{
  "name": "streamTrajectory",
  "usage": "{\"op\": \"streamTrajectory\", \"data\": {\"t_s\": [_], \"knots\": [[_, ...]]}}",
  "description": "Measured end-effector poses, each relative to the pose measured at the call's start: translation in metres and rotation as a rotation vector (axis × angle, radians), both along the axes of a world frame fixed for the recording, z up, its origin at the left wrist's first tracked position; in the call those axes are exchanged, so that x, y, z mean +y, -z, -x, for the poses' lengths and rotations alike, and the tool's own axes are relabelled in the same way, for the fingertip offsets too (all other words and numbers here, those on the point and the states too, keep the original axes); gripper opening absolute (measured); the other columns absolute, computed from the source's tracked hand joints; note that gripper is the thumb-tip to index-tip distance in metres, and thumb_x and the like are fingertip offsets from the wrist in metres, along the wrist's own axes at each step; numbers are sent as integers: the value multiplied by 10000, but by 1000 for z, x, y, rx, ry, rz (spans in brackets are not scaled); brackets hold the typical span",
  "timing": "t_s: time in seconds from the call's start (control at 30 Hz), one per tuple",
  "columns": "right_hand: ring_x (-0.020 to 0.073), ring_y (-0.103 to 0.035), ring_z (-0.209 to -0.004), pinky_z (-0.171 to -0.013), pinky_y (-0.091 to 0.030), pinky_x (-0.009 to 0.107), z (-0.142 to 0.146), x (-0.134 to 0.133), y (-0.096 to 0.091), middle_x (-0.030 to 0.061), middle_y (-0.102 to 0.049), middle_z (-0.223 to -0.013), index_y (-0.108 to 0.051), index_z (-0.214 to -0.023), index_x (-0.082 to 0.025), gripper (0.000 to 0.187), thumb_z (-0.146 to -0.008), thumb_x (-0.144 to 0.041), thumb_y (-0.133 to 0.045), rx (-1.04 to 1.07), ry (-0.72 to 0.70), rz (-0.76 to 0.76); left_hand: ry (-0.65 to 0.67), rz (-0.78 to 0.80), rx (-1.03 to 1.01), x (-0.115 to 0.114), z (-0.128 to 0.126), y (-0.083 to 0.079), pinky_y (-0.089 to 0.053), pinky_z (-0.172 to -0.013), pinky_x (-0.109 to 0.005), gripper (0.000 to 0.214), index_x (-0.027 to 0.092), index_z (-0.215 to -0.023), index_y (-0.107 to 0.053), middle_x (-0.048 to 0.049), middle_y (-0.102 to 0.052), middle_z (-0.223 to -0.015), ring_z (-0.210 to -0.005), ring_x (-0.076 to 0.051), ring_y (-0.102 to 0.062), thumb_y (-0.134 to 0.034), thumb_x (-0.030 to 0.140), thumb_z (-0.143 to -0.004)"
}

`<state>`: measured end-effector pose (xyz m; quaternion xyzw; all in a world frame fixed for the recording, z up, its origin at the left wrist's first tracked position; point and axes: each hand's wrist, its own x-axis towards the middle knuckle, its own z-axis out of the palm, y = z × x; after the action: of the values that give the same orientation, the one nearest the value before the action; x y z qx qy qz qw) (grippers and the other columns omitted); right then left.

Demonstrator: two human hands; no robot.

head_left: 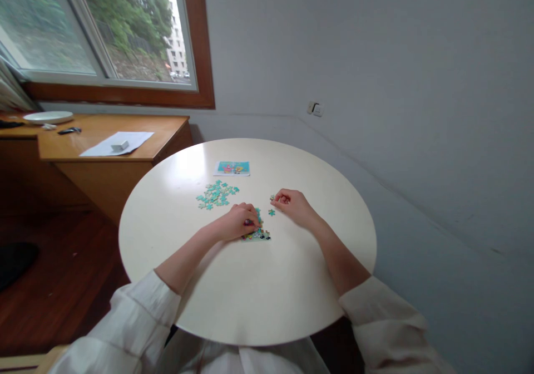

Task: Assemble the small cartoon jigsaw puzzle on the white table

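Note:
On the round cream table (250, 296) my left hand (237, 221) rests with fingers curled on a small joined patch of puzzle (259, 234), pressing a piece at its top edge. My right hand (292, 202) lies just to the right, fingers pinched round a small pale puzzle piece (273, 197). One loose teal piece (271, 212) sits between the hands. A scatter of teal pieces (217, 194) lies beyond my left hand. Farther back lies a small reference picture (232, 168).
A wooden desk (104, 157) stands left of the table under a window, bearing a white plate (48, 117), a sheet of paper (117, 143) with a small block on it, and a dark object. Grey wall runs along the right with a socket (316, 108).

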<state>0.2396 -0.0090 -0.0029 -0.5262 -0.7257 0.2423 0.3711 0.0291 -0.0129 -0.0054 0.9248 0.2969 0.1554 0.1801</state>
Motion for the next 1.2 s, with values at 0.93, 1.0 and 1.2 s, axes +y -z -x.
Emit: {"op": "streamTrajectory", "data": {"t_s": [0.93,1.0,1.2], "knots": [[89,-430,-519,-502,-317,207,-26,15,12,-18,-500,-564,-623,-755,-157,176,-693,-274,-507,-145,119,28,-72,212,17,-10,4,-14,-387,-541,-168,386,160,-910,-684,-3,-658,-696,-529,-87,-489,-376,120,-682],[87,-426,-517,-493,-306,205,-22,13,12,-15,-501,-568,-629,-764,-152,191,-696,-279,-505,-164,85,61,-115,218,13,-11,3,-16,-373,-510,-165,397,154,-936,-677,-2,-645,-654,-495,-81,-463,-368,126,-688],[88,-419,-522,-497,-300,207,-22,13,13,-11,-508,-576,-635,-764,-144,201,-697,-284,-507,-186,87,66,-51,201,12,-11,3,-14,-374,-530,-157,344,156,-833,-691,6,-639,-648,-522,-81,-467,-380,131,-690]]}}
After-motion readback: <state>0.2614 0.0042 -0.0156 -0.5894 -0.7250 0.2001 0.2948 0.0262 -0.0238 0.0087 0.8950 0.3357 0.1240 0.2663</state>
